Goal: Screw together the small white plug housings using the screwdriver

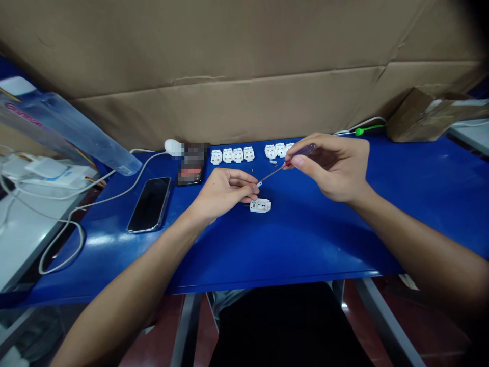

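Black clothing (282, 326) at btm; L hand (225, 193) fingertips pinching sm. white part (260, 184), R hand (340, 165) fingers round screwdriver (306, 150), tip at part.

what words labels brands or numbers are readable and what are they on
Perhaps "Carmen", too blurred to confirm: red lettering on the long translucent plastic container.
Pale label at its lower end: too small.
Pixelated black rectangular phone: unreadable.
Small white plastic parts: any markings too small.
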Demonstrator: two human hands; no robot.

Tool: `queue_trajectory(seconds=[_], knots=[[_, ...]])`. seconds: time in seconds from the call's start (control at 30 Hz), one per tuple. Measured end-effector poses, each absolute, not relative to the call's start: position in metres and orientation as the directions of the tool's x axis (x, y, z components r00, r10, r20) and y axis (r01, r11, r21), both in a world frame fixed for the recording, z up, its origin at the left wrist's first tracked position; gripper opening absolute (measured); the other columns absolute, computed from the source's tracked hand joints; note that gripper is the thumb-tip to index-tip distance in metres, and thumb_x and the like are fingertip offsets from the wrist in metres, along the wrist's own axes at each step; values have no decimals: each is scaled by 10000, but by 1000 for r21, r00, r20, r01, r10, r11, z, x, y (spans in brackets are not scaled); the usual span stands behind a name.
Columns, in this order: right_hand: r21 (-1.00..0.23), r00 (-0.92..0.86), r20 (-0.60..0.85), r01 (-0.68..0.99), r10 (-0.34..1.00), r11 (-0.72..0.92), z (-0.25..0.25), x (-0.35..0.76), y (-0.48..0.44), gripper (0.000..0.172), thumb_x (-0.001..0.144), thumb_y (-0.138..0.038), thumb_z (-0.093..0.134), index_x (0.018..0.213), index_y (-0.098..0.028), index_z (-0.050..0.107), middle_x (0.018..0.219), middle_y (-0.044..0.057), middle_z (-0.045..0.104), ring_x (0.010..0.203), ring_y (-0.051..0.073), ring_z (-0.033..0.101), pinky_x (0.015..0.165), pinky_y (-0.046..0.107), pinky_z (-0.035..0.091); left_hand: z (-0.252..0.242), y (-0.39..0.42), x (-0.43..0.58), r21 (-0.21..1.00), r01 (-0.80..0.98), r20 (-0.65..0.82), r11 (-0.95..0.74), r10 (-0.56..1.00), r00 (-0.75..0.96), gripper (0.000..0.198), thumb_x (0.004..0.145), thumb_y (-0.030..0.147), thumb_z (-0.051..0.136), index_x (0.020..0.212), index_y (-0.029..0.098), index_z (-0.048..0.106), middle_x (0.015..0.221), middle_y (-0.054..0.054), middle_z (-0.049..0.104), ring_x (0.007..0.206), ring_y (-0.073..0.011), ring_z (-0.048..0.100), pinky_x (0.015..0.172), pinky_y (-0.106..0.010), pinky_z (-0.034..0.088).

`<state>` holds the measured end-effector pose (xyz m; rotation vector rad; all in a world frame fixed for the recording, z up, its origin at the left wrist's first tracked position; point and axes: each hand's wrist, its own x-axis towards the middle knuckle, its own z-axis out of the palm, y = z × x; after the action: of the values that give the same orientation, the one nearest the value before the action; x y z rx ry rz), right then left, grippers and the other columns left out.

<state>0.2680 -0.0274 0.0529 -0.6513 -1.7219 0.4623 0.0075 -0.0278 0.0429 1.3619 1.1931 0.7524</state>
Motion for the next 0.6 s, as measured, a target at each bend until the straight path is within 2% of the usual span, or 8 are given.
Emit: queue_trajectory(seconds=[0.17, 0.37, 0.6], knots=[[-629, -190, 736, 161, 650, 760, 52, 269, -28, 123, 984, -392, 908, 1030, -278, 905, 932, 9, 885, 775, 174, 847, 757, 302, 741, 44, -29, 9, 962, 250, -178, 107, 942, 283, 139, 864, 198, 886, 989, 140, 872, 905, -108, 884, 815, -221, 862, 831, -359, 748], [-646, -211, 699, 223, 684, 730, 49, 268, -30, 125, 996, -438, 885, 1000, -314, 895, 946, 10, 883, 780, 186, 825, 723, 343, 726, 43, -30, 10, 962, 261, -162, 79, 936, 313, 151, 862, 219, 887, 991, 142, 872, 893, -100, 881, 823, -221, 866, 835, -354, 746], [-630, -313, 664, 255, 679, 733, 54, 268, -35, 70, 1002, -360, 863, 1009, -293, 884, 947, 12, 879, 815, 194, 827, 726, 345, 714, 42, -36, 12, 967, 230, -188, 108, 914, 360, 272, 831, 212, 909, 1067, 147, 789, 845, -84, 868, 808, -240, 877, 810, -364, 737]])
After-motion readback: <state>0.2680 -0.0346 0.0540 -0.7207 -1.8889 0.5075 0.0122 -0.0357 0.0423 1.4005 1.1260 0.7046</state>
